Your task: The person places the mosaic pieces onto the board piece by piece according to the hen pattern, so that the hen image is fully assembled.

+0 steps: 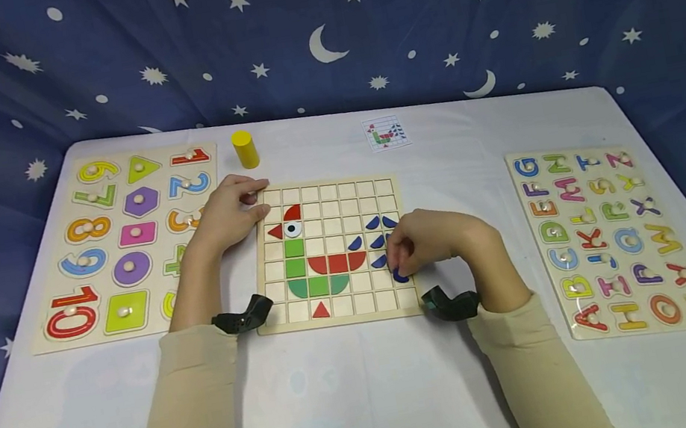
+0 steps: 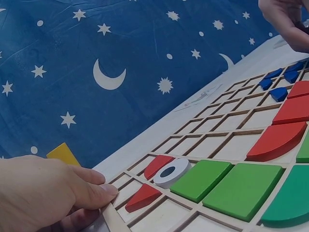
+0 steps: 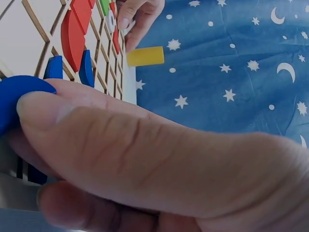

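A wooden grid board (image 1: 338,318) lies at mid-table, bearing flat red, green and blue shapes and a round eye piece (image 1: 293,229) that form a bird. My left hand (image 1: 227,214) grips the board's upper left edge between thumb and fingers. Between the thumb and fingers of my right hand (image 1: 432,237) is a blue curved piece (image 3: 21,96), pinched over the lower right squares. Several blue pieces (image 1: 373,222) sit just left of that hand, which partly covers some of them. A red triangle (image 1: 320,310) lies in the bottom row.
Beyond the board stand a yellow cylinder (image 1: 245,149) and a small pattern card (image 1: 387,133) with a similar bird. A number and shape puzzle (image 1: 121,274) lies at the left, partly behind my left arm. An alphabet puzzle (image 1: 616,240) occupies the right side.
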### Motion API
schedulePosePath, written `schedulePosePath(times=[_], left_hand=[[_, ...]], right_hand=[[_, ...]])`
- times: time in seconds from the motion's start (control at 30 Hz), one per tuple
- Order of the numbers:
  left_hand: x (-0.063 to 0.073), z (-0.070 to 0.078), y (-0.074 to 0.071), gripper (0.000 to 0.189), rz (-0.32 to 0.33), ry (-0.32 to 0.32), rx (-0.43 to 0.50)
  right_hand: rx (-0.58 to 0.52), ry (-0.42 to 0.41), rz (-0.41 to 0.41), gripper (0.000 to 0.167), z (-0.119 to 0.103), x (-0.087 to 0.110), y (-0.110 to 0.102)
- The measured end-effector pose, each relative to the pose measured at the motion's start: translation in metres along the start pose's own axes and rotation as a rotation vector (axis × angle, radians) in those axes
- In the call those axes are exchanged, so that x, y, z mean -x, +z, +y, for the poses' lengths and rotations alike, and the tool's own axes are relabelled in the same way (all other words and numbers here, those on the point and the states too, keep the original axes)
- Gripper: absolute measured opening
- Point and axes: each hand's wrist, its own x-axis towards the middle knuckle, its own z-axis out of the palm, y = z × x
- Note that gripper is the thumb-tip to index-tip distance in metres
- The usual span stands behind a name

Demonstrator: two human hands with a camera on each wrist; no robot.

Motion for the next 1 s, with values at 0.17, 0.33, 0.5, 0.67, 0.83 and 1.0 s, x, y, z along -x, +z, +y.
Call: schedulePosePath(times=[0.17, 0.33, 0.5, 0.67, 0.83, 1.0], left_hand=[[0.0, 0.0, -0.0004, 0.044, -0.001, -0.011, 0.001], [0.0006, 0.0003, -0.001, 0.044, -0.002, -0.018, -0.007], [0.0003, -0.0004, -0.0011, 0.044, 0.0, -0.022, -0.014], [-0.0003, -0.0008, -0.0008, 0.044, -0.001, -0.019, -0.005], [-0.0015, -0.0013, -0.0002, 0.044, -0.003, -0.02, 0.002], [-0.0014, -0.0003, 0.0, 0.044, -0.005, -0.024, 0.001]], right_hand=[[0.002, 0.024, -0.013, 0.012, -0.0027, -0.0001, 0.0002], [0.019, 0.032, -0.014, 0.012, -0.006, -0.0001, 0.0007], [0.038, 0.051, -0.006, 0.012, -0.0079, 0.0003, 0.0005], [0.042, 0.071, -0.007, 0.01, -0.0096, 0.0011, 0.0005], [0.038, 0.071, -0.011, 0.011, -0.0097, 0.0032, 0.0001], [0.027, 0.079, -0.011, 0.016, -0.0072, 0.005, -0.0003]])
